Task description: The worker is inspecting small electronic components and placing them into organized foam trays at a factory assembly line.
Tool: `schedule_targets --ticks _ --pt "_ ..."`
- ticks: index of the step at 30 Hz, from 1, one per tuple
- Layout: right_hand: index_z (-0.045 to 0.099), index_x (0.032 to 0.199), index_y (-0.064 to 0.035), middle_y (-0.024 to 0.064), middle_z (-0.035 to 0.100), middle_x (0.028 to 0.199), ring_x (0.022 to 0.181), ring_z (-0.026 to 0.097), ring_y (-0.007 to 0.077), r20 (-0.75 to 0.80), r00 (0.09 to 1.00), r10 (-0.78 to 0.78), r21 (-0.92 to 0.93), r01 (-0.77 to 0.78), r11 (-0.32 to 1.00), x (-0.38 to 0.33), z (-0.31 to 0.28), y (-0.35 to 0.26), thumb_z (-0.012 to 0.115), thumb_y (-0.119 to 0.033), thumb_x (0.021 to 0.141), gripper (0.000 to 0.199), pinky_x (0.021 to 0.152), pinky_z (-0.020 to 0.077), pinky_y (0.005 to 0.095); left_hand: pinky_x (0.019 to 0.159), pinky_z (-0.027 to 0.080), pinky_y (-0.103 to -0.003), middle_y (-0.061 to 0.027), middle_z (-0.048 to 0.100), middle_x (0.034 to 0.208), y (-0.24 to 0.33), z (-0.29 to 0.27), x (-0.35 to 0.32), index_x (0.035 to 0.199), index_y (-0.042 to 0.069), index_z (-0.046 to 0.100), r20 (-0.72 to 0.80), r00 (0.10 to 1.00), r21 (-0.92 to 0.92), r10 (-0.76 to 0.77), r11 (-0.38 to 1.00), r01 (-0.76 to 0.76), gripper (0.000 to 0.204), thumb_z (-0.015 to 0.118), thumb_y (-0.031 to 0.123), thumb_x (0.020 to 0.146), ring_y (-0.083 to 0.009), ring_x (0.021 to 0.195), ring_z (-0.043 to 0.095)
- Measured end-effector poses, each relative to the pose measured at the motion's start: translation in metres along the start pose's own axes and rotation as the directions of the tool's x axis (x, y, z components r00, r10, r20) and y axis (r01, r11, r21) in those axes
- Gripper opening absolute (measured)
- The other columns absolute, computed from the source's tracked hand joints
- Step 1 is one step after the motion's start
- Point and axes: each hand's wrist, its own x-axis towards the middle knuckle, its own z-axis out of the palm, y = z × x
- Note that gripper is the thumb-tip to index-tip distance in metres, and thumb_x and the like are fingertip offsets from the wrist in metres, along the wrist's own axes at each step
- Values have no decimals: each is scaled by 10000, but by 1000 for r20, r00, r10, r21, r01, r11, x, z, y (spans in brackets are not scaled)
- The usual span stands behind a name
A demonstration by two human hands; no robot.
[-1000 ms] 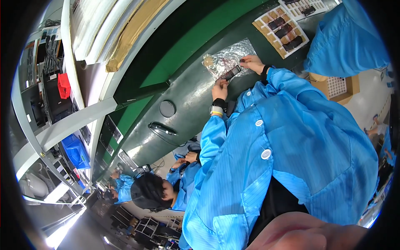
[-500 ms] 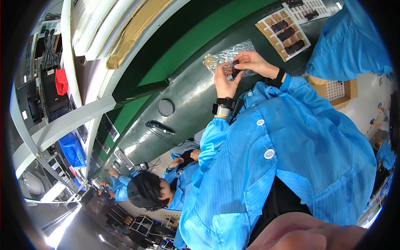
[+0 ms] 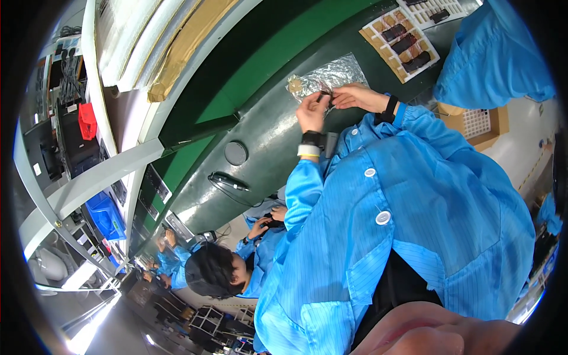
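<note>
Mid-handling: left hand [image 3: 312, 111] and right hand [image 3: 355, 94] both pinch small dark part [image 3: 325, 98] over silver foil bag [image 3: 326, 77]; next needs steady fingertip grip.

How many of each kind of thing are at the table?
Silver foil bag: 1
Small dark piece, held: 1
Trays of dark parts: 2
Round black disc: 1
Black corded tool: 1
Total: 6
</note>
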Motion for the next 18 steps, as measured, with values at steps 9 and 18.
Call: schedule_targets --ticks 9,18 --pt "615 1168 16 139 673 1083 1003 634 182 61 997 -38 -223 51 973 -30 0 -22 593 -374 946 450 868 495 277 838 522 -293 -104 654 1058 125 -44 -33 1121 -57 596 143 943 -177 300 945 -273 276 672 -72 855 -211 932 656" --pt "565 1260 10 88 632 1130 1087 585 130 377 782 -495 -155 581 799 -91 100 -99 633 -245 956 403 894 471 265 667 529 -281 -82 662 948 204 -21 -69 976 43 703 259 761 442 595 627 -641 313 811 -14 687 -190 778 652"
